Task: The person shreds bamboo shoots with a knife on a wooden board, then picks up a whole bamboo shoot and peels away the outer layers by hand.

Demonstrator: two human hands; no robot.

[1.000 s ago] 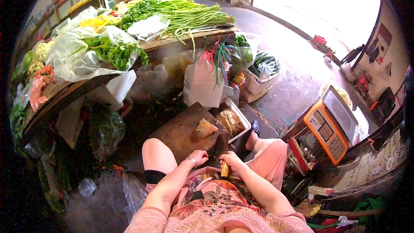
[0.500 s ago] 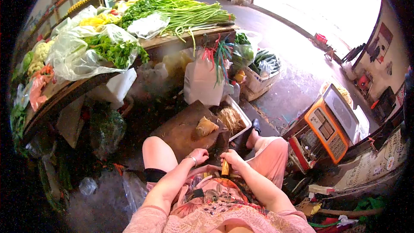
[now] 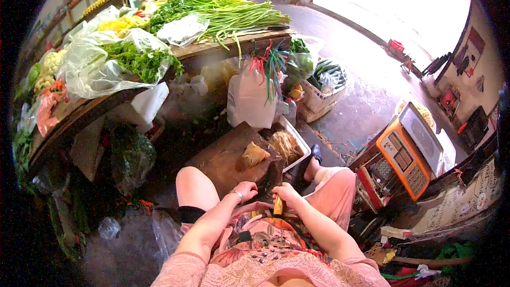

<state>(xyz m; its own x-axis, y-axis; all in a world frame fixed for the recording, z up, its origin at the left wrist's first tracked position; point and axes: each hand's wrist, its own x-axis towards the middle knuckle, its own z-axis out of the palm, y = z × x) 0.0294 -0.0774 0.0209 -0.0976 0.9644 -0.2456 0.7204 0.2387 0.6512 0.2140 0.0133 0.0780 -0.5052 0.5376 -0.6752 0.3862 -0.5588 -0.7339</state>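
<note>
My right hand (image 3: pixel 287 194) is closed round the wooden handle of a cleaver (image 3: pixel 278 205), whose dark blade points away from me along the right side of the cutting board (image 3: pixel 218 154). By the board's near edge is my left hand (image 3: pixel 245 190), fingers loosely bent and nothing visible in them. A tan, wedge-shaped chunk of food (image 3: pixel 255 154) lies on the board, beyond both hands. Against the board's far right corner stands a white box (image 3: pixel 304 143) holding a heap of straw-coloured shreds (image 3: pixel 285 148).
Ahead and left, a wooden counter (image 3: pixel 194 49) carries long green stalks (image 3: pixel 239 18) and bagged leafy greens (image 3: pixel 138 61). A white bag (image 3: pixel 251 98) hangs below it. To my right stands an orange scale (image 3: pixel 406 157). A crate of cucumbers (image 3: pixel 324 95) sits on the floor beyond.
The cleaver's blade is tilted a little differently, and more of its dark length shows beside the board. My left hand and the tan chunk stay in place.
</note>
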